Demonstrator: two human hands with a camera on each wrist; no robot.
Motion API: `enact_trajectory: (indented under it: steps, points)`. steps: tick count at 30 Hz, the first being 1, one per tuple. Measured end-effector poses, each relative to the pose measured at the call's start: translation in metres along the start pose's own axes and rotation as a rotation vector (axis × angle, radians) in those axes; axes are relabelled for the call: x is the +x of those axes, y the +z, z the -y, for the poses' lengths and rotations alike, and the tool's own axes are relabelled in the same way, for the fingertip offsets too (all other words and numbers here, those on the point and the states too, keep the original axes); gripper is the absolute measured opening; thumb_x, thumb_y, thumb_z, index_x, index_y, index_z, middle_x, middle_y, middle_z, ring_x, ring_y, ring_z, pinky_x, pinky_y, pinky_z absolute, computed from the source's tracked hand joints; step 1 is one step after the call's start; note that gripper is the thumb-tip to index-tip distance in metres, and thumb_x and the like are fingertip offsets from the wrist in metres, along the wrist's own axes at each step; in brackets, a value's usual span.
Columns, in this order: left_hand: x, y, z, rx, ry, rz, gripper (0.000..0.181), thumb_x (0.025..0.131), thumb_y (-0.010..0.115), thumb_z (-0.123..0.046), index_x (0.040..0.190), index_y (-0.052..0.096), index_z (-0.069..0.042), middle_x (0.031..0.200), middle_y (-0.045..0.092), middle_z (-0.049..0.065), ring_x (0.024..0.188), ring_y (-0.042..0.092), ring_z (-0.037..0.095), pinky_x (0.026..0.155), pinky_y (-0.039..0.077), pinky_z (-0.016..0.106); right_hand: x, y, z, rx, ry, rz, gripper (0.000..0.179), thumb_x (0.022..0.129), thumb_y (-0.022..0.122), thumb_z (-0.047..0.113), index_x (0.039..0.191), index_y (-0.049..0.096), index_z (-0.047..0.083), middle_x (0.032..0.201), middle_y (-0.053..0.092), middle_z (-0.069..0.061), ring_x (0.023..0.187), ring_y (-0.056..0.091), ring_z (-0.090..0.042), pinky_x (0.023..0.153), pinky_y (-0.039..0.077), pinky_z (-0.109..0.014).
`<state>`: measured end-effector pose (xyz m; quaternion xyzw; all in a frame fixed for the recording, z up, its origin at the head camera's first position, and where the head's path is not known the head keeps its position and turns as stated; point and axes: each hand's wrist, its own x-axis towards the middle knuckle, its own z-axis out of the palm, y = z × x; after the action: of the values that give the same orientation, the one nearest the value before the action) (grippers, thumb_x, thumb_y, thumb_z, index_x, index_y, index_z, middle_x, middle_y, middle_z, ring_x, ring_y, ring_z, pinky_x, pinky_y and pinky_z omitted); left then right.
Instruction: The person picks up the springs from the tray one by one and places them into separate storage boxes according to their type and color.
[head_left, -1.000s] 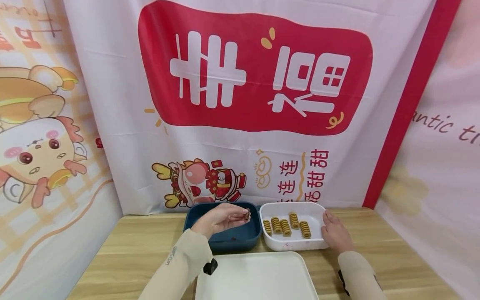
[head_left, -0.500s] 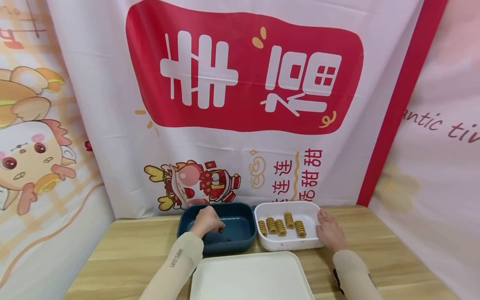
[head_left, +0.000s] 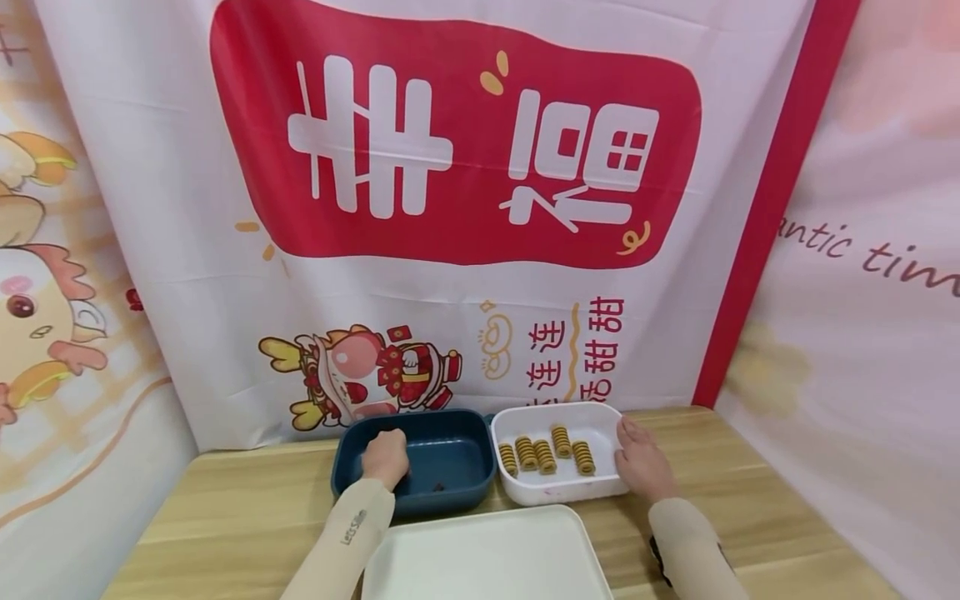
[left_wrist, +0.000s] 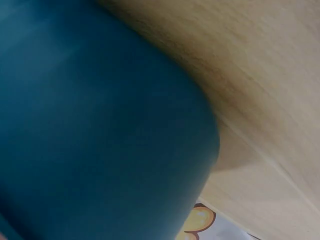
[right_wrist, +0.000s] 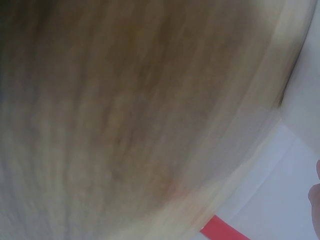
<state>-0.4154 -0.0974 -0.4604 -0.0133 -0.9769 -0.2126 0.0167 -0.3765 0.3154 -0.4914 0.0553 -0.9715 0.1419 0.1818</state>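
Observation:
In the head view my left hand [head_left: 386, 458] reaches down into the left part of a dark blue basin [head_left: 413, 505]. Its fingertips are hidden behind the hand, and whether they still hold the small brown spring does not show. A small dark piece [head_left: 438, 487] lies on that basin's floor. At the right end of a white basin [head_left: 558, 493], my right hand [head_left: 645, 462] grips the rim. Several yellow coil springs [head_left: 544, 457] stand or lean inside the white basin. The left wrist view is filled by the blue basin's wall [left_wrist: 110, 125].
A white tray [head_left: 487, 557] lies in front of both basins, close to me. All of it rests on a wooden table [head_left: 225, 517]. Behind the basins hangs a printed cloth [head_left: 420, 292] down to the table's back edge.
My left hand, which held a small brown spring up over the blue basin, has moved left and down into it. The right hand stays at the white basin's rim. The head view has shifted.

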Motion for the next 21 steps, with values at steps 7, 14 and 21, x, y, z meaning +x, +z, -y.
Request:
enact_trajectory:
  steps: [7,14,21]
  points:
    - [0.001,0.007,0.007,0.075,-0.02,0.018,0.007,0.082,0.066,0.004,0.087,0.068,0.0,0.085,0.068,0.017,0.071,0.064,0.03,0.064,0.054,0.048,0.001,0.005,0.004,-0.014,-0.045,-0.015,0.046,0.089,0.05,0.006,0.127,0.045,-0.019,0.137,0.042,-0.03,0.128,0.038,-0.044,0.106,0.027,-0.054]
    - [0.0,0.001,0.005,0.064,-0.014,0.003,0.003,0.079,0.069,0.002,0.081,0.068,0.0,0.08,0.067,0.015,0.065,0.062,0.027,0.06,0.053,0.046,0.001,0.004,0.005,-0.033,-0.05,0.006,0.047,0.089,0.05,0.006,0.127,0.043,-0.02,0.137,0.042,-0.031,0.127,0.039,-0.044,0.106,0.027,-0.054]
    - [0.0,-0.018,-0.002,0.022,-0.001,-0.044,0.018,0.081,0.073,-0.011,0.067,0.064,-0.004,0.062,0.06,0.008,0.055,0.056,0.02,0.052,0.05,0.039,0.0,-0.003,-0.003,-0.048,-0.05,0.026,0.047,0.089,0.049,0.006,0.128,0.043,-0.021,0.137,0.04,-0.032,0.128,0.038,-0.045,0.105,0.027,-0.056]
